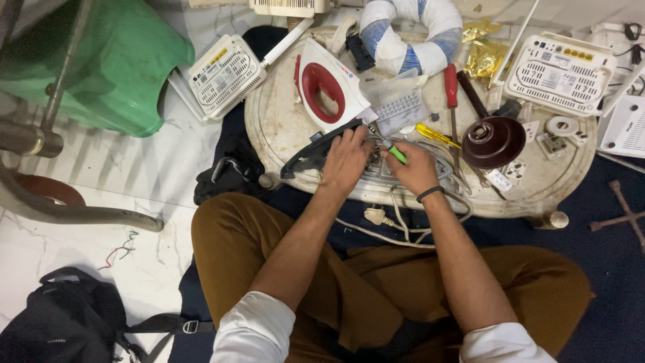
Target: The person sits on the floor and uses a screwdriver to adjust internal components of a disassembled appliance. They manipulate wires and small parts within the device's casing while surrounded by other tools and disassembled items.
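My right hand (415, 168) pinches the green-handled screwdriver (396, 153), left hand (346, 158) clamps the iron base (376, 165) w/ fingers curled, so a tip slip prob jabs them.

Both hands (379, 161) on opened iron base (316, 151)

White marble floor (168, 168); dark blue mat (618, 269); low round table (282, 128).
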